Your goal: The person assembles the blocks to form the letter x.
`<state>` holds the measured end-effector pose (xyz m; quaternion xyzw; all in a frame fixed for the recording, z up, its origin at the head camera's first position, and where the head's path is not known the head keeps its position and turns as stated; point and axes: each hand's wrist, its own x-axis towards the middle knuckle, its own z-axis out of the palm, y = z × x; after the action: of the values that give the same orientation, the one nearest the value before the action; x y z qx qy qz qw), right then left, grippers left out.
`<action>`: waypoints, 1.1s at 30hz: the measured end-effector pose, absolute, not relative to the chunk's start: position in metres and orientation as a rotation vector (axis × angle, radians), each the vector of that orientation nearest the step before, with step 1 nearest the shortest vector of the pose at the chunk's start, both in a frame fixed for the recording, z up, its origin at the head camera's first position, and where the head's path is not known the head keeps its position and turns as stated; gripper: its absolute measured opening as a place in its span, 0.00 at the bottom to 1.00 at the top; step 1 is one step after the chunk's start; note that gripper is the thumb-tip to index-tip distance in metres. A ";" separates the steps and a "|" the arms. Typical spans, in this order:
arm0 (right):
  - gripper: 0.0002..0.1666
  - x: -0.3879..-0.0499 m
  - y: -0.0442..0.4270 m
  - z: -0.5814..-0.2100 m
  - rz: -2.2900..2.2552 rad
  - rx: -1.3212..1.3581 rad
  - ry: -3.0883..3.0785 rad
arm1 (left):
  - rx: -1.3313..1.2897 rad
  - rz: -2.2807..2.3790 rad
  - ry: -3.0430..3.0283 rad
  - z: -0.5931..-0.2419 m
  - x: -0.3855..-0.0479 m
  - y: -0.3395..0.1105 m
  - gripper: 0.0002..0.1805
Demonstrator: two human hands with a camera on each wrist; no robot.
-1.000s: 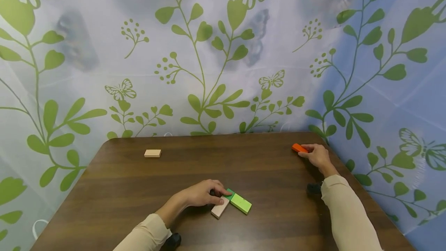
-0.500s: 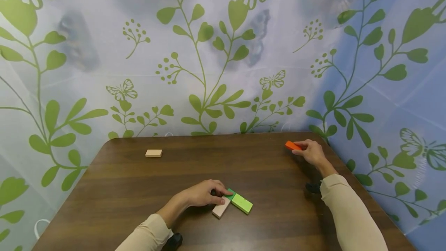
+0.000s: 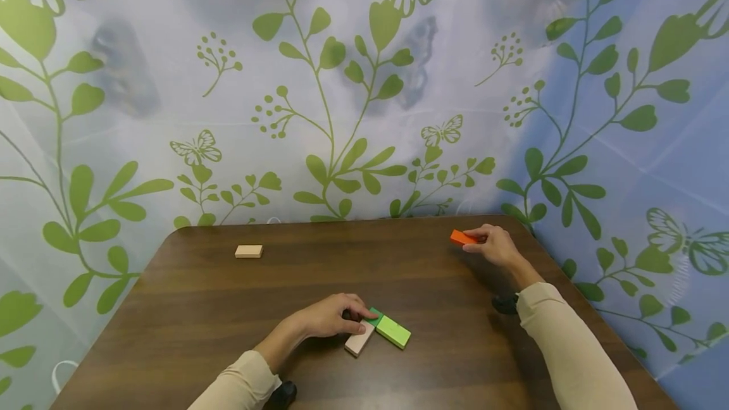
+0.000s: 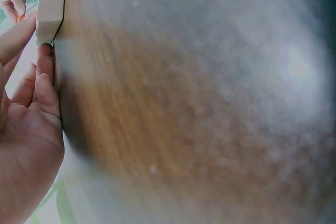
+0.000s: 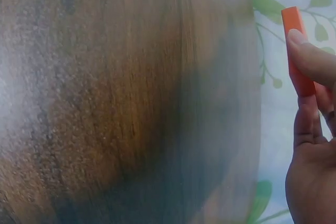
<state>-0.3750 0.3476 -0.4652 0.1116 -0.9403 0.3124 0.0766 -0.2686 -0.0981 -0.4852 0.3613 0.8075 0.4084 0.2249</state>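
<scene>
Near the middle of the table in the head view, a pale wooden block [image 3: 359, 340] and a bright lime-green block [image 3: 393, 332] meet at an angle. Where they join lies a dark green block [image 3: 374, 316], partly covered. My left hand [image 3: 332, 316] rests over them: the thumb touches the pale block, the index finger lies on the dark green one. The left wrist view shows the pale block [image 4: 51, 3] by the thumb. At the far right, my right hand [image 3: 497, 247] pinches an orange block [image 3: 462, 238] between thumb and fingers. In the right wrist view the orange block [image 5: 298, 51] appears off the table.
A light wooden block [image 3: 249, 251] lies alone at the far left of the brown table [image 3: 319, 252]. Behind the table hangs a curtain [image 3: 228, 100] with green leaves and butterflies; another stretch of it runs along the right edge.
My right hand has moved left with the orange block, away from the table's right edge. My left hand and the blocks beneath it have stayed in place.
</scene>
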 end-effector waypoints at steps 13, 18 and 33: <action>0.24 -0.376 0.332 -0.465 0.992 0.496 -2.775 | 0.999 1.124 2.224 -0.487 -0.270 -0.098 0.17; 0.24 -0.377 0.319 -0.466 1.045 0.568 -2.759 | 0.988 1.123 2.222 -0.487 -0.270 -0.098 0.18; 0.24 -0.374 0.288 -0.470 1.117 0.768 -2.768 | 1.009 1.112 2.236 -0.487 -0.271 -0.099 0.18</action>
<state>-0.3738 0.2875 -0.4704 0.2492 -0.8976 0.3623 0.0295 -0.2708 -0.0988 -0.4872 0.3653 0.8094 0.4026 0.2221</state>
